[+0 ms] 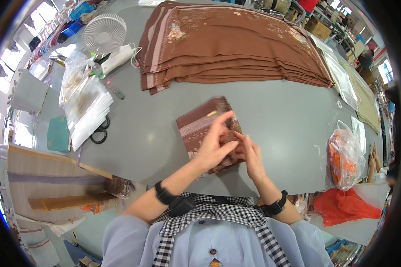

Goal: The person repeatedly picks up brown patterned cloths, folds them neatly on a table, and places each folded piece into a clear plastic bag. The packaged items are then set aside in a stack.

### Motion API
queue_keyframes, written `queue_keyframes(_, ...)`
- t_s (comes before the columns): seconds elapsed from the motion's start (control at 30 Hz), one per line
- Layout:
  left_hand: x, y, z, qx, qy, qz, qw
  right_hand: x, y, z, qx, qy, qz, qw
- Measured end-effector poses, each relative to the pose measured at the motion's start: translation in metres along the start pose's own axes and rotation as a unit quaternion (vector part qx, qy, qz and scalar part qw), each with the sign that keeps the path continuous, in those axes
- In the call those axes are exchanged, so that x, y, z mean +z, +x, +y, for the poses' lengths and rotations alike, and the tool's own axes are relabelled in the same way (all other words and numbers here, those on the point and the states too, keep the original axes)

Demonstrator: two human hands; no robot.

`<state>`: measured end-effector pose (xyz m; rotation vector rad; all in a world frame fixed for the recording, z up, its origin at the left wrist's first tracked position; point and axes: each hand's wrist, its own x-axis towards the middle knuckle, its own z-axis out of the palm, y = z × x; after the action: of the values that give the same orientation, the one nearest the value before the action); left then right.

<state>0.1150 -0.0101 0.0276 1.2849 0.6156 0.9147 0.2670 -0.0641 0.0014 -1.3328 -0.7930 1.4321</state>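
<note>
A small folded brown cloth (194, 129) with a pale patterned band and flowers lies in front of me on the grey table. Over its right half reaches my left hand (211, 144), index finger and thumb stretched apart. My right hand (252, 158) is at the cloth's right edge, its fingers bent together against it near my left thumb. The cloth's upper right corner is smeared by motion. Beyond it lies a wide stack of brown floral cloths (236, 44), with pale bands at the left.
At the left are a white fan (104, 33), clear plastic bags (87, 107), black-handled scissors (100, 133) and a teal pad (58, 133). To the right stands a clear bag of orange things (343, 158), above a red plastic bag (347, 207). Another person's hands (375, 160) show at far right.
</note>
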Motion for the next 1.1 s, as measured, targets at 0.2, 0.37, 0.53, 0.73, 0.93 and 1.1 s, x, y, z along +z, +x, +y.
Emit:
queue_keyframes(0.2, -0.025, 0.012, -0.012, 0.013, 0.273, -0.076, 0.959, -0.042, 0.015, 0.044, -0.067, -0.066, 0.055, 0.994)
queue_keyframes(0.37, -0.060, -0.015, -0.026, 0.093, 0.643, -0.108, 0.752, -0.059, 0.040, 0.047, -0.002, 0.033, 0.057, 0.998)
queue_keyframes(0.53, -0.018, -0.064, -0.041, 0.054, 0.606, -0.002, 0.793, -0.049, 0.018, 0.002, -0.245, -0.340, 0.182, 0.890)
queue_keyframes(0.73, -0.055, -0.096, -0.022, 0.110, 0.512, 0.004, 0.852, 0.013, 0.017, -0.006, -0.424, -0.533, -0.124, 0.721)
queue_keyframes(0.93, -0.084, -0.081, -0.039, 0.115, 0.605, -0.006, 0.788, 0.044, 0.052, 0.021, -0.361, -0.617, -0.069, 0.695)
queue_keyframes(1.1, -0.141, -0.071, -0.008, 0.093, 0.483, 0.001, 0.871, 0.033, 0.052, 0.012, -0.339, -0.603, -0.114, 0.713)
